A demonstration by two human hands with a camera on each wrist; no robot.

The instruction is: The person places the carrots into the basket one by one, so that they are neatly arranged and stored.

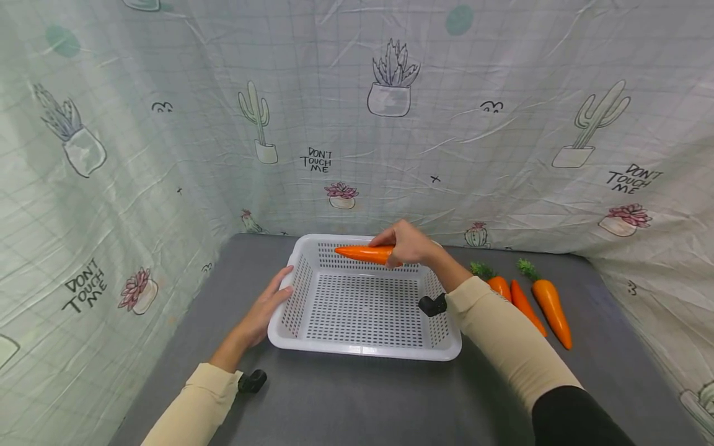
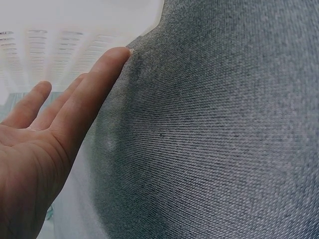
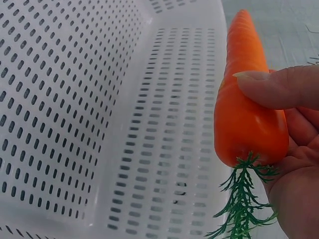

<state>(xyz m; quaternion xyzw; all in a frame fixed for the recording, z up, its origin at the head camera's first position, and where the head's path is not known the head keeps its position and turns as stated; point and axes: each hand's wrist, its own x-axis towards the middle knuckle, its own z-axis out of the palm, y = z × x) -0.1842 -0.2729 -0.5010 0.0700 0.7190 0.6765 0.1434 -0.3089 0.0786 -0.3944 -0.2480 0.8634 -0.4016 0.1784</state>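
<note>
The right grip [image 1: 409, 243] pinches a carrot [image 1: 359, 253] near its thick, leafy end, tip towards the bench's [image 1: 362, 409] left edge, above the basket's [image 1: 362, 349] far side. The left grip [image 1: 262, 311] – fingers straight – touches the basket's left side, probably steadying it. Three other carrots [image 1: 552, 310] lie towards the right edge.

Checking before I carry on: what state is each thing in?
Right hand: pinching the held carrot
Held carrot: off the table, green top attached
Left hand: touching the basket's left rim
Basket: upright on the table
Other three carrots: lying right of the basket, one partly hidden by a sleeve
Cloth: hanging, wrinkled
</note>
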